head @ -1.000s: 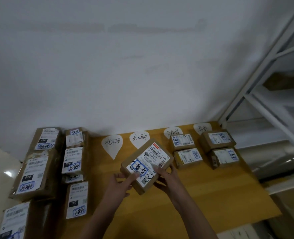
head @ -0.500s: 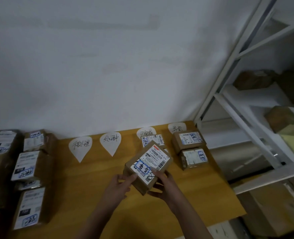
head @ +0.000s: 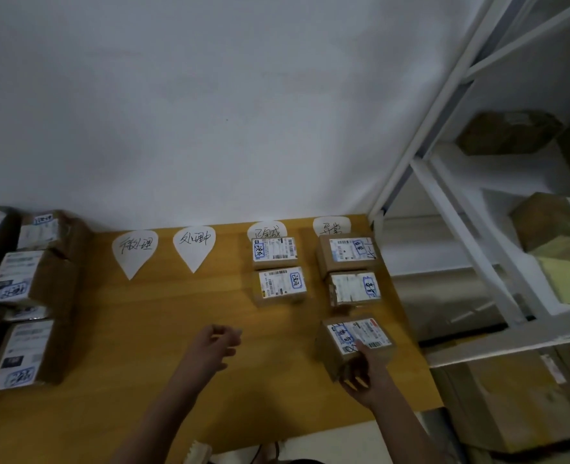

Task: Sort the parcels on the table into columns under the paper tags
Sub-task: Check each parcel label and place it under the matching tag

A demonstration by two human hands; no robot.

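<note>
Under the rightmost tag, right hand [head: 364,373] grips parcel [head: 355,343]; left hand [head: 215,346] loosely curled, empty.

The parcel [head: 355,343] that both hands were holding up over the middle of the desk [head: 163,346] a second ago is now sitting on the desk as the third box under the rightmost paper tag [head: 331,225]. The right hand [head: 364,376] is still gripping its near corner, while the left hand [head: 215,346] is hovering loosely curled and empty, well left of that tag's column.
</note>
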